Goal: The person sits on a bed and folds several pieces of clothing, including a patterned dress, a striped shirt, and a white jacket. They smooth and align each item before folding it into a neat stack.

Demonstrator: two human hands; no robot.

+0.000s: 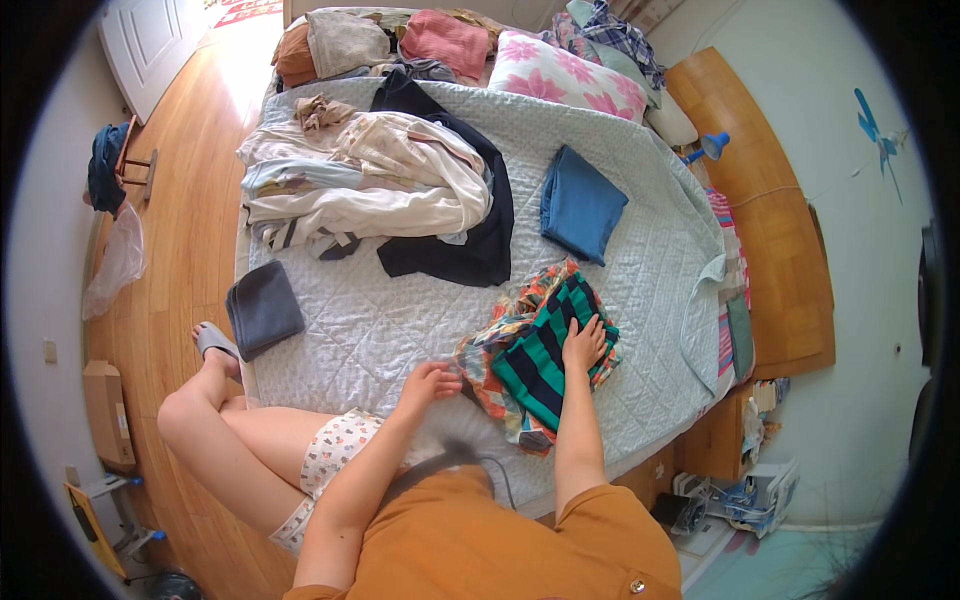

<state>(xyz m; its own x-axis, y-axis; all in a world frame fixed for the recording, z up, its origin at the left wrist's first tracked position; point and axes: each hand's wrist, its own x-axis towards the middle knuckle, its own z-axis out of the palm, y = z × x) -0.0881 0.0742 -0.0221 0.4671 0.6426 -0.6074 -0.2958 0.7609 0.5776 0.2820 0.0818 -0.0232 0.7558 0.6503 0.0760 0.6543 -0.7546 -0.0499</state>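
A folded green and navy striped garment (pixel 536 371) lies on a colourful patterned cloth (pixel 495 337) at the right front of the bed. Flat on the stripes rests my right hand (pixel 586 345), its fingers spread. My left hand (pixel 431 385) hovers near the left edge of the patterned cloth, fingers apart and holding nothing. Farther back is a folded blue cloth (pixel 581 206). A folded dark grey cloth (pixel 266 309) sits near the bed's left edge. Toward the back left, light-coloured clothes (pixel 375 187) lie heaped partly over a black garment (pixel 487 247).
The bed bears a pale quilted cover (pixel 352 330). Piled fabrics (pixel 349 45) and a floral pillow (pixel 566 75) line its far side. A wooden headboard (pixel 780 247) and a blue lamp (pixel 709 148) stand at right. On the left, a chair (pixel 139 169) holds clothing.
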